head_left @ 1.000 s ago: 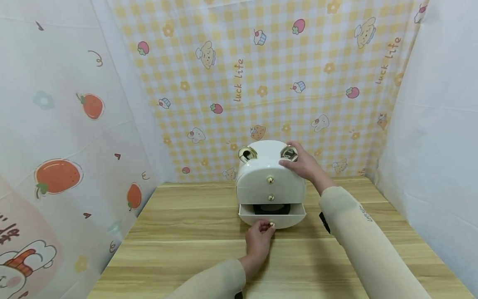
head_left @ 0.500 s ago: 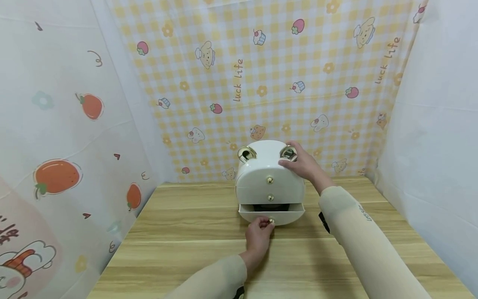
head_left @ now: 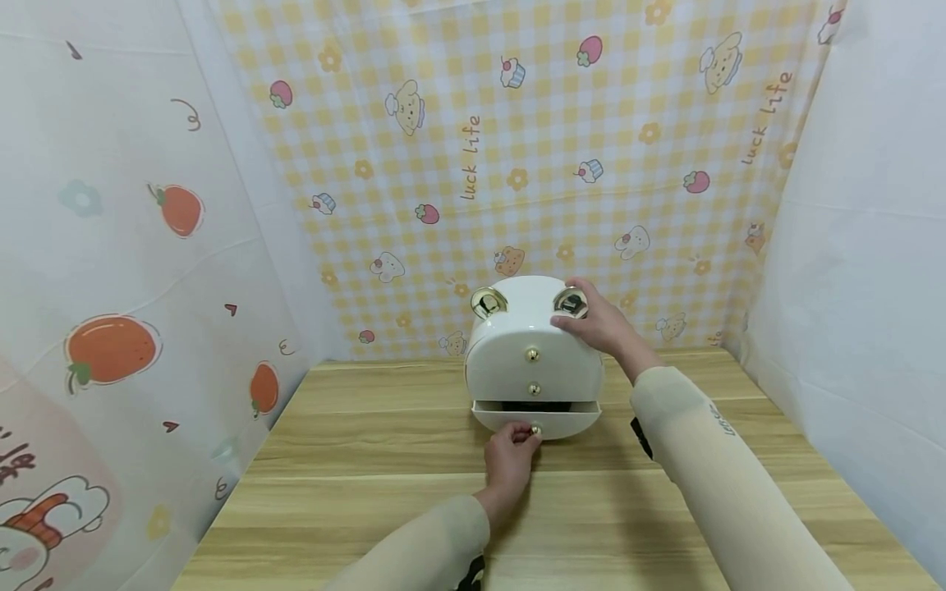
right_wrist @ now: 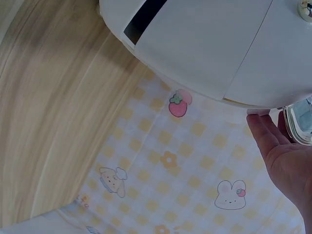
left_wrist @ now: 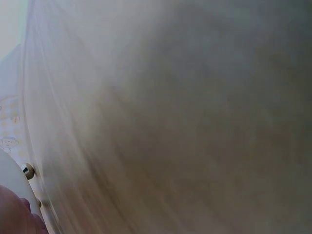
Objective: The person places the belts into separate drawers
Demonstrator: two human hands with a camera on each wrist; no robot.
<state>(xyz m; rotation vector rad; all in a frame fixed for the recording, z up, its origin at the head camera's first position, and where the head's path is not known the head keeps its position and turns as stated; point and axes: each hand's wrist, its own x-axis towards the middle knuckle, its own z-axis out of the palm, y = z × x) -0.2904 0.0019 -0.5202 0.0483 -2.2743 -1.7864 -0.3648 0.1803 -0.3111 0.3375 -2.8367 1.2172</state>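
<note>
A white mini drawer cabinet (head_left: 502, 369) with two gold ring-shaped eyes on top stands on the wooden table. Its bottom drawer (head_left: 572, 425) is pulled out a little, and something dark shows inside. At that drawer's small gold knob (head_left: 536, 430), my left hand (head_left: 508, 460) pinches with thumb and fingers. My right hand (head_left: 602, 324) grips the cabinet's upper right corner around the right gold eye (head_left: 571, 303). In the right wrist view, fingers (right_wrist: 265, 134) press the cabinet's side beside the eye. A sleeve blurs most of the left wrist view.
Wooden tabletop (head_left: 355, 435) spreads around the cabinet. A yellow checked cloth (head_left: 458, 164) hangs behind it, with white cloths at the left (head_left: 133, 271) and right (head_left: 850, 246). The upper drawers with gold knobs (head_left: 533, 355) are closed.
The bottom drawer has slid inward, its gap narrowing, with my left hand moving slightly away from me on the knob. My right hand has stayed on the cabinet.
</note>
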